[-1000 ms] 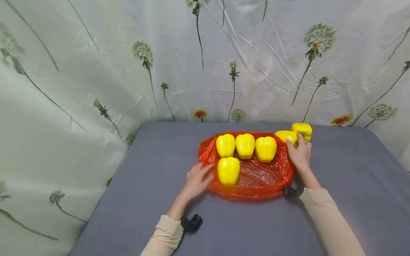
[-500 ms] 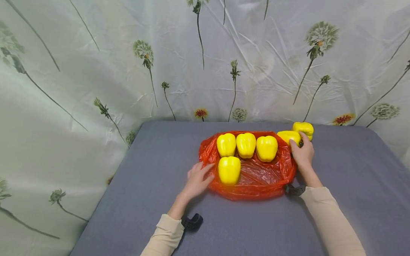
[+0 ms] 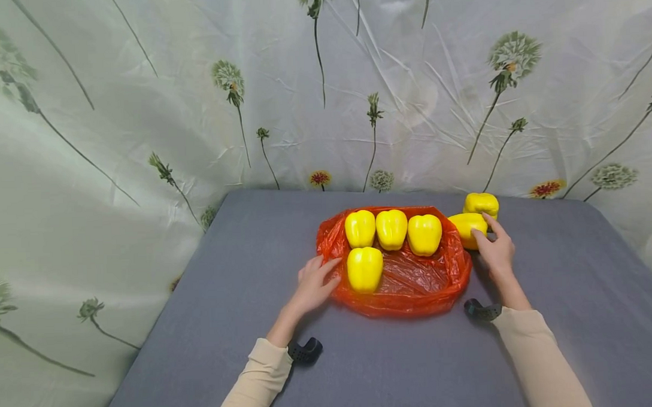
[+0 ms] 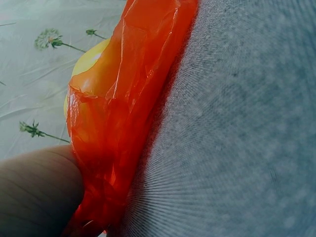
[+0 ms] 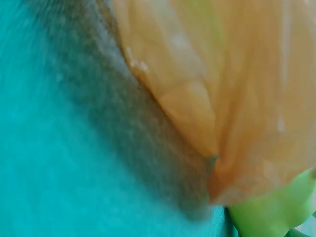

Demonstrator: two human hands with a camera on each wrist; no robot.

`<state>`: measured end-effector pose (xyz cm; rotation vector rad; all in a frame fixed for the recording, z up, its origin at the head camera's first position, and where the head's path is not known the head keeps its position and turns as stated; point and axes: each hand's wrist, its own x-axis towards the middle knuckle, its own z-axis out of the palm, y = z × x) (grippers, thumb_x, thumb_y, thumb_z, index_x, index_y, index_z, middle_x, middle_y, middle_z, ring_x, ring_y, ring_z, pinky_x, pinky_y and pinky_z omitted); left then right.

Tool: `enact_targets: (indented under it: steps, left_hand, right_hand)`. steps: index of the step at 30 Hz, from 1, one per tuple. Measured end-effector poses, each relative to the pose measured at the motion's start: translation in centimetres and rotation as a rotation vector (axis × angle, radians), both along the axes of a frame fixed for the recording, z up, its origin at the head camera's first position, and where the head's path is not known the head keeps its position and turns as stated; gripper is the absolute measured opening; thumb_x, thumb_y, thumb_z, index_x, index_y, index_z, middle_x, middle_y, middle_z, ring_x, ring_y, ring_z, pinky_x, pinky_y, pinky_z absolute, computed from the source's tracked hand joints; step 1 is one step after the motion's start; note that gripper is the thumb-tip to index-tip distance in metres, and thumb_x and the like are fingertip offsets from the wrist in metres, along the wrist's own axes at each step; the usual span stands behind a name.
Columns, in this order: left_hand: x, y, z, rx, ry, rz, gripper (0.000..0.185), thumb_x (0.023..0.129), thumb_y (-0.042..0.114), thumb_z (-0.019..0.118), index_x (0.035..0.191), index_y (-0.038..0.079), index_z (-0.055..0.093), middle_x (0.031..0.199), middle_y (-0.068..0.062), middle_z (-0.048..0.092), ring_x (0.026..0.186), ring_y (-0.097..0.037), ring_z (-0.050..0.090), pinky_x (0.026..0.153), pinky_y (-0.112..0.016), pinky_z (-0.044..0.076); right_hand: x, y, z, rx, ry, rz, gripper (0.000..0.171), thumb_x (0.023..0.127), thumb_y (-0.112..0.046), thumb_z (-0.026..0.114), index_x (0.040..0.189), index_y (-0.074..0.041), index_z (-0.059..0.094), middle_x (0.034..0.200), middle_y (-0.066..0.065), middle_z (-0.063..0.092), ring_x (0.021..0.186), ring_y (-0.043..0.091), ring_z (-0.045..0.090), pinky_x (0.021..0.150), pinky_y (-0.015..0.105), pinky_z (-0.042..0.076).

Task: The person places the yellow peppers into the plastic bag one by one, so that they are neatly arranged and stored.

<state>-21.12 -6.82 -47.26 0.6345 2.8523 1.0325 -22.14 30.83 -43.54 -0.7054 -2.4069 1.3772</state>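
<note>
Right hand (image 3: 498, 249) grips a yellow pepper (image 3: 467, 227) just off the right edge of the red bag (image 3: 409, 281), thumb and fingers curled round its near side; the pepper lies on its side on the grey worktop (image 3: 364, 370), long axis running roughly left-right, which end the stem faces cannot be told. A second loose pepper (image 3: 481, 203) sits just behind it, touching or nearly so, also outside the bag. Left hand (image 3: 314, 283) rests flat on the worktop at the bag's left edge, fingers straight and slightly spread, tips touching the plastic, holding nothing. The bag is spread open and flat at mid-worktop, long axis left-right. Four peppers lie on it: three in a back row, left (image 3: 360, 228), middle (image 3: 391, 229), right (image 3: 425, 234), side by side and touching, each with its long axis front-to-back; a fourth (image 3: 365, 269) sits in front of the left one, close to the left hand, same front-to-back lie. In the left wrist view the crumpled bag edge (image 4: 123, 113) lies on the worktop with a bit of pepper showing behind and part of the hand (image 4: 37, 190) against the plastic. The right wrist view is blurred with off colours: bag plastic (image 5: 232, 98) and a corner of pepper (image 5: 274, 210) only. Floral curtain (image 3: 139, 102) behind and on both sides. Beige sleeves on both arms, black wrist mounts.
</note>
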Motion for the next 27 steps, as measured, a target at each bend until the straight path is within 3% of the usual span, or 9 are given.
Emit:
enact_targets:
  steps: [4,6,9,12,19,27]
  left_hand:
    - [-0.1,0.0,0.1,-0.002,-0.004,0.009,0.045,0.092,0.026,0.053,0.136,0.017,0.05,0.145,-0.022,0.039,0.136,-0.038,0.028,0.105,-0.06,0.02]
    - [-0.1,0.0,0.0,-0.003,-0.002,0.014,0.045,0.092,0.026,0.053,0.136,0.017,0.05,0.145,-0.022,0.038,0.136,-0.038,0.028,0.105,-0.059,0.02]
    - [-0.1,0.0,-0.2,-0.011,0.008,0.01,0.044,0.093,0.027,0.053,0.136,0.017,0.05,0.145,-0.021,0.039,0.136,-0.038,0.029,0.105,-0.06,0.021]
    - [0.0,0.0,-0.2,-0.006,0.007,0.003,0.044,0.093,0.027,0.053,0.136,0.017,0.05,0.145,-0.021,0.039,0.135,-0.038,0.029,0.104,-0.06,0.021]
    - [0.1,0.0,-0.1,0.006,0.004,-0.002,0.045,0.092,0.026,0.053,0.136,0.016,0.05,0.144,-0.02,0.039,0.135,-0.038,0.029,0.105,-0.06,0.02]
    - [0.0,0.1,-0.2,-0.003,0.002,0.007,0.045,0.092,0.026,0.053,0.136,0.016,0.05,0.145,-0.021,0.038,0.136,-0.038,0.029,0.105,-0.06,0.021]
  right_hand:
    - [0.0,0.0,0.0,0.021,0.018,0.014,0.055,0.094,-0.033,0.047,0.145,-0.018,0.036,0.146,0.017,0.041,0.125,0.033,0.044,0.102,0.045,0.038]
    - [-0.2,-0.2,-0.1,0.045,0.028,0.005,0.056,0.093,-0.036,0.049,0.144,-0.016,0.037,0.142,0.018,0.044,0.115,0.031,0.048,0.091,0.036,0.042]
    - [-0.4,-0.3,-0.4,0.065,0.047,-0.018,0.057,0.092,-0.038,0.052,0.142,-0.015,0.04,0.138,0.018,0.047,0.102,0.025,0.048,0.075,0.023,0.036]
    - [-0.3,-0.3,-0.7,0.057,0.074,-0.031,0.055,0.092,-0.035,0.054,0.141,-0.014,0.042,0.136,0.018,0.047,0.102,0.024,0.048,0.071,0.017,0.033]
    - [0.4,0.2,-0.4,0.074,0.187,-0.066,0.051,0.09,-0.026,0.058,0.138,-0.013,0.046,0.138,0.016,0.048,0.117,0.027,0.046,0.081,0.021,0.034]
    - [1.4,0.5,0.5,0.067,0.223,-0.079,0.051,0.091,-0.025,0.058,0.139,-0.014,0.046,0.138,0.014,0.048,0.123,0.024,0.042,0.102,0.043,0.038]
